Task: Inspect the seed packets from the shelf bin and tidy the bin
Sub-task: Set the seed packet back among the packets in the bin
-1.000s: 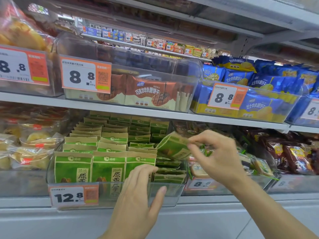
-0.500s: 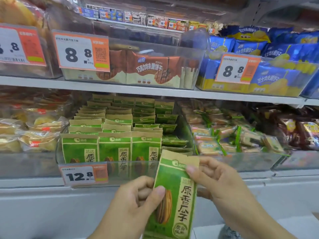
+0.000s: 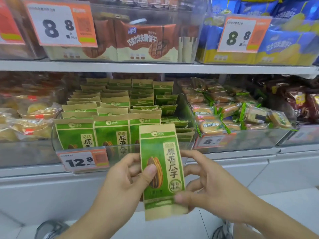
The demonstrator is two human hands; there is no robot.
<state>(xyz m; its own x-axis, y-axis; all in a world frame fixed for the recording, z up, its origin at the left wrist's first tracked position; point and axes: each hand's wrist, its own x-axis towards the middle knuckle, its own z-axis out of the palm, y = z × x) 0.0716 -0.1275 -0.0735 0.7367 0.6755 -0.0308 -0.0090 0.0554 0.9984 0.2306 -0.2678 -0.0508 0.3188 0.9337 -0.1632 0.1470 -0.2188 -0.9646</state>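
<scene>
head view: both hands hold one upright green-and-tan paper seed packet [image 3: 161,171] before the clear plastic shelf bin [image 3: 57,145]; left hand [image 3: 126,183] thumb on front, right hand [image 3: 205,185] pinching its lower edge.

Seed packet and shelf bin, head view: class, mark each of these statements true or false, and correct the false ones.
1. Both hands hold one seed packet upright in front of the bin. True: the left hand and the right hand each grip a side.
2. The bin's price tag reads 8.8. False: it reads 12.8.
3. The left thumb lies across the seed picture on the packet. True.
4. The bin holds blue packets. False: it holds green and tan packets like the one in hand.
5. The green-wrapped biscuits sit in the bin to the left of the seed bin. False: they sit to its right.
</scene>
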